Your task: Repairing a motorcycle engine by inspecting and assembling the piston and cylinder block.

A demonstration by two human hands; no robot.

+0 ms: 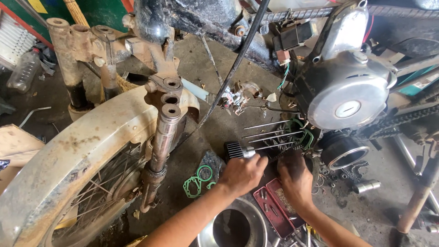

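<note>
My left hand (pixel 242 174) grips the near end of a black finned engine cylinder (pixel 237 149) with a metal liner. My right hand (pixel 295 179) holds its other side. The cylinder sits on the ends of several long metal studs (pixel 270 132) that stick out of the engine block. A green gasket (pixel 305 133) lies at the base of the studs. The silver engine side cover (pixel 348 98) is just right of the studs.
A muddy front mudguard and spoked wheel (pixel 77 164) with fork tube (pixel 162 142) fill the left. Green gaskets (pixel 199 180) lie on the floor. A red parts tray (pixel 276 208) and a steel bowl (pixel 235 226) sit below my hands. A drive chain (pixel 393 121) runs right.
</note>
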